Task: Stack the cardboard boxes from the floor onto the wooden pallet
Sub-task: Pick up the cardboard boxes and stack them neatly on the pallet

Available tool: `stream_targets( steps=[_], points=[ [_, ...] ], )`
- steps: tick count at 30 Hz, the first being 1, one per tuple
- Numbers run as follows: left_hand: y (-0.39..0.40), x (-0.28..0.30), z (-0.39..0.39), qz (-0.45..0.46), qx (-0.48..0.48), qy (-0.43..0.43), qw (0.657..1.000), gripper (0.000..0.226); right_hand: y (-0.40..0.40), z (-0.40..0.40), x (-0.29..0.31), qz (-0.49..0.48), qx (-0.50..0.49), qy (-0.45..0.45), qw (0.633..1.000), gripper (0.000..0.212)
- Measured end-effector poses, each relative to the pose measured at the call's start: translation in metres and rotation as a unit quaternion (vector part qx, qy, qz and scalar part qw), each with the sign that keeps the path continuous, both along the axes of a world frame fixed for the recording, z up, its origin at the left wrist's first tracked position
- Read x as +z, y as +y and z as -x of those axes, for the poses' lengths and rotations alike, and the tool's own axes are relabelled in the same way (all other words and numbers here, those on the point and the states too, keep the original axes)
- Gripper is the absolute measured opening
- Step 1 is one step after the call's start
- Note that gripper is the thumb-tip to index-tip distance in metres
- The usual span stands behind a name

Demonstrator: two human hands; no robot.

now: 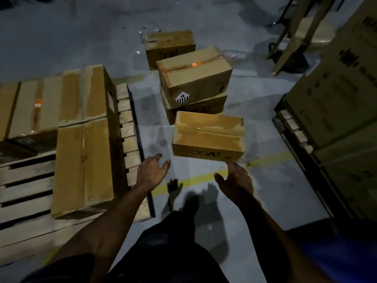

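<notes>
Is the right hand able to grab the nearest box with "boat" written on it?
Probably yes. The right hand is open, its fingers almost at the near edge of the nearest box, with only bare floor between them.

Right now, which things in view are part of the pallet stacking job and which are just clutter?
Job:
- nearest "boat" box, both hands reaching for it: left hand, right hand
- two stacked floor boxes
- far floor box
- wooden pallet and boxes already on it

Lying about:
- loaded pallet stack on the right
- hand truck at the back
- yellow floor line
</notes>
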State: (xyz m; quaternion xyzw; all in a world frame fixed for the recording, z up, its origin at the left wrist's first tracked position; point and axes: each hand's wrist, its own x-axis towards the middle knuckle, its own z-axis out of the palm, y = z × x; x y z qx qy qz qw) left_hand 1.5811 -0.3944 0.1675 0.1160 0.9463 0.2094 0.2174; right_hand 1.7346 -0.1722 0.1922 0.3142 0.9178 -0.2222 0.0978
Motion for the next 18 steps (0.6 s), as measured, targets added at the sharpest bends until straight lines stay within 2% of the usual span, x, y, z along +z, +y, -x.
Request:
stream_targets(
  steps=[8, 11, 18],
  points=[
    [0.129, -0.047, 0.093, -0.013, 0.068, -0.029, 0.997, 0.056, 0.141, 0.125, -0.021, 0.005, 0.086, -0.003, 0.996, 0.07],
    [0.166, -0.048, 0.131, -0.004, 0.108, -0.051, 0.993, 0.06, 0.194, 0.18, -0.016, 0.002, 0.125, -0.01, 0.992, 0.068],
    [0.227, -0.038, 0.187, 0.015, 0.193, -0.043, 0.98, 0.061, 0.283, 0.286, -0.006, 0.01, 0.19, -0.028, 0.981, 0.068]
  ],
)
